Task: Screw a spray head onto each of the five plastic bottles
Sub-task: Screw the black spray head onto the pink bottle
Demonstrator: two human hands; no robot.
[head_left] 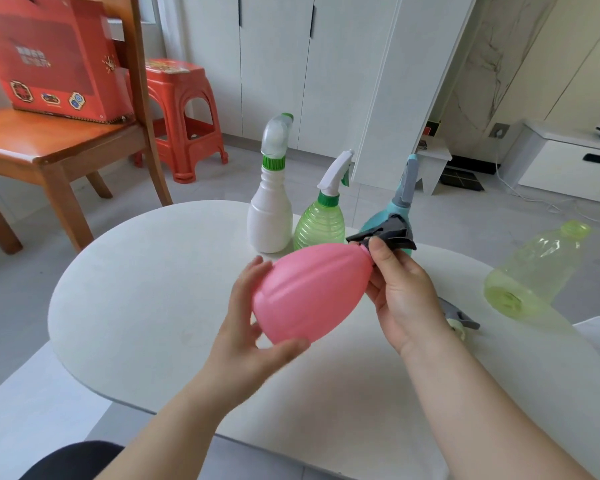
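Bare forearms (194, 410) come up from the bottom edge and meet over the white table (136, 289), which spreads under and beyond both sets of fingers.

Between the hands is the pink bottle (312, 289), held clear of the tabletop on its side, with its neck pointing away and to the right. The left hand (246, 317) cups its base, the fingers curled over the far side and the thumb underneath. The right hand (402, 289) is at the neck, its thumb and fingers closed round the dark spray head (392, 233), which sits on the bottle's mouth. I judge it to be mid-screwing; how far the thread has taken I cannot tell.

Just past the right fingertips stand three bottles in a row, each already wearing a head: the white bottle (269, 216), the green bottle (321, 226) and the teal bottle (378, 221). Well to the right of the right hand lies the yellow-green bottle (534, 268), on its side with an open neck. Close behind the right wrist, on the table, is a loose grey spray head (459, 317).

So three look finished, the fourth is in hand, and the fifth bottle and its head wait.
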